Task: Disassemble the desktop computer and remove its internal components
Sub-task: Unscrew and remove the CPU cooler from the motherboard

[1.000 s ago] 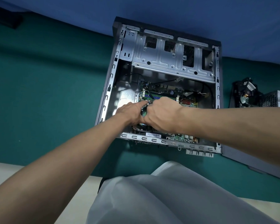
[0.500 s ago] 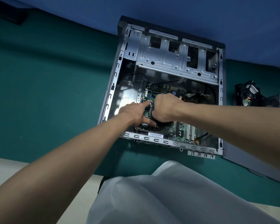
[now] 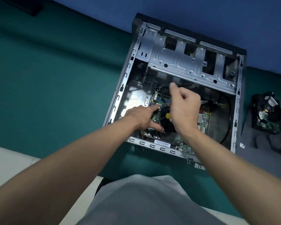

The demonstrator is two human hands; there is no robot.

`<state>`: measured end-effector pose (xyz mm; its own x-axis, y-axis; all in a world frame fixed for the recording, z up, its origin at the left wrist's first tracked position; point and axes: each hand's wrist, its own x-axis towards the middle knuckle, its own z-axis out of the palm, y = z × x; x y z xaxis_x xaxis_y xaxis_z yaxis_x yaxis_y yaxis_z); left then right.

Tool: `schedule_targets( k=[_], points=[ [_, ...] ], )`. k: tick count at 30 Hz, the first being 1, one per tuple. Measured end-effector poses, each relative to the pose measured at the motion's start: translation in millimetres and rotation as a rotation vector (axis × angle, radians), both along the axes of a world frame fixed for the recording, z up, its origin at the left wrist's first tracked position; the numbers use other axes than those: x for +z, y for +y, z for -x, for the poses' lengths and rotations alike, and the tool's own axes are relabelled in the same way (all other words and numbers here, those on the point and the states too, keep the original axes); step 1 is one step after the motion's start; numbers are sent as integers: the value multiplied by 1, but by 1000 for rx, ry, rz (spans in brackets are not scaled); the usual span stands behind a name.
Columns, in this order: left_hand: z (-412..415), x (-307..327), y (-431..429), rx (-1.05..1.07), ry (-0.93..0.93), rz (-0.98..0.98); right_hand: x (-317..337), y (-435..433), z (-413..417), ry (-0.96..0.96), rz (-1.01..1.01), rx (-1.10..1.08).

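Observation:
The open desktop case (image 3: 125,78) lies on its side on a green mat. Inside it are the green motherboard (image 3: 204,118) and a black CPU cooler (image 3: 166,125). My left hand (image 3: 139,116) rests on the board at the cooler's left edge, with index finger and thumb stretched out straight on either side of that edge. My right hand (image 3: 183,108) hovers over the cooler with its fingers curled round a screwdriver (image 3: 168,115) with a yellow and black handle. The shaft slants down to the left, toward the cooler's corner. The tip is hard to make out.
A silver drive cage (image 3: 185,62) fills the far end of the case. A black cable (image 3: 226,127) loops across the case's right side. Removed black parts with cables (image 3: 266,114) lie to the right on a grey panel (image 3: 256,143). A blue backdrop stands behind.
My right hand has lifted off the cooler and turned, so the screwdriver handle now shows. My left hand has opened out flatter. The view has shifted left, so the case appears further right.

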<state>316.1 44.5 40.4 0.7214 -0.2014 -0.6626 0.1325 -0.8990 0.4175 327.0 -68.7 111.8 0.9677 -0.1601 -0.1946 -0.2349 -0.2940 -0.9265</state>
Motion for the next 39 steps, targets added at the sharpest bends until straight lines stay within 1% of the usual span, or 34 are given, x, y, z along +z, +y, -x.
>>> schedule_targets(
  k=[1, 2, 3, 4, 5, 7, 8, 9, 11, 12, 13, 14, 15, 16, 17, 18, 19, 20, 21, 22, 24, 25, 27, 28, 30, 31, 32, 33, 34, 35, 36, 37, 38, 39],
  points=[
    [0, 0, 0, 5, 2, -2, -2, 5, 2, -6, -174, -86],
    [0, -2, 0, 18, 1, 2, -1, 9, 4, 5, -300, -189],
    [0, -3, 0, 25, 1, 8, -3, 12, 5, 24, -402, -235],
    [0, -3, -1, 30, 0, 8, -5, 15, 5, 24, -481, -229],
    [-1, -3, -1, 26, 5, -3, -8, 16, 4, 0, -514, -170],
    [-2, -4, -2, 20, 28, -14, -13, 10, -2, -4, -463, 2],
    [-2, -4, -2, 27, 31, -17, -15, 6, -6, 15, -456, 132],
    [-2, -4, -2, 44, 26, -21, -15, 3, -12, 61, -447, 296],
    [-1, -6, -2, 65, 8, -37, -12, 2, -26, 215, -445, 639],
    [0, -7, -2, 75, 2, -34, -8, 3, -32, 288, -438, 767],
    [0, -9, -2, 86, -5, -25, -5, 4, -36, 336, -412, 839],
    [1, -9, -1, 98, -10, -17, -4, 6, -37, 338, -356, 851],
    [0, -9, -1, 101, -14, -11, -4, 9, -35, 294, -243, 807],
    [0, -7, -1, 94, -12, -4, -3, 12, -29, 216, -98, 696],
    [0, -6, 0, 79, -8, -2, -4, 15, -21, 123, 38, 533],
    [0, -6, 1, 66, -13, -3, -6, 18, -12, 51, 122, 322],
    [-1, -6, 1, 56, -21, -6, -7, 22, -6, 30, 112, 82],
    [-1, -7, 1, 58, -28, -5, -8, 26, -2, 55, 21, -129],
    [-1, -7, 2, 57, -30, -5, -8, 30, 0, 99, -108, -272],
    [-1, -7, 2, 58, -34, -11, -10, 34, 0, 131, -223, -345],
    [-1, -5, 3, 60, -41, -26, -15, 39, 4, 118, -311, -331],
    [-1, -5, 3, 64, -29, -36, -17, 39, 8, 74, -327, -247],
    [-1, -6, 2, 90, -13, -41, -19, 32, 11, 15, -354, 44],
    [-1, -5, 2, 96, -13, -30, -20, 25, 7, 37, -368, 241],
    [-1, -5, 0, 112, 6, 4, -20, 6, -12, 197, -434, 607],
    [-1, -3, 0, 104, 24, 4, -18, -3, -23, 294, -465, 706],
    [-1, 0, -1, 82, 30, -3, -16, -12, -34, 363, -466, 748],
    [0, 0, -1, 52, 34, 2, -16, -18, -43, 384, -412, 748],
    [-1, 1, 0, 41, 32, 10, -16, -22, -48, 348, -296, 711],
    [-2, 0, 0, 45, 38, 19, -16, -23, -49, 279, -158, 634],
    [-2, 2, 0, 43, 44, 20, -16, -21, -46, 206, -54, 505],
    [-2, 3, 0, 39, 54, 27, -16, -17, -40, 149, -12, 334],
    [-2, 4, 0, 43, 62, 32, -18, -11, -34, 127, -54, 152],
    [-2, 3, 0, 53, 66, 39, -18, -4, -28, 127, -157, -3]
  ],
)
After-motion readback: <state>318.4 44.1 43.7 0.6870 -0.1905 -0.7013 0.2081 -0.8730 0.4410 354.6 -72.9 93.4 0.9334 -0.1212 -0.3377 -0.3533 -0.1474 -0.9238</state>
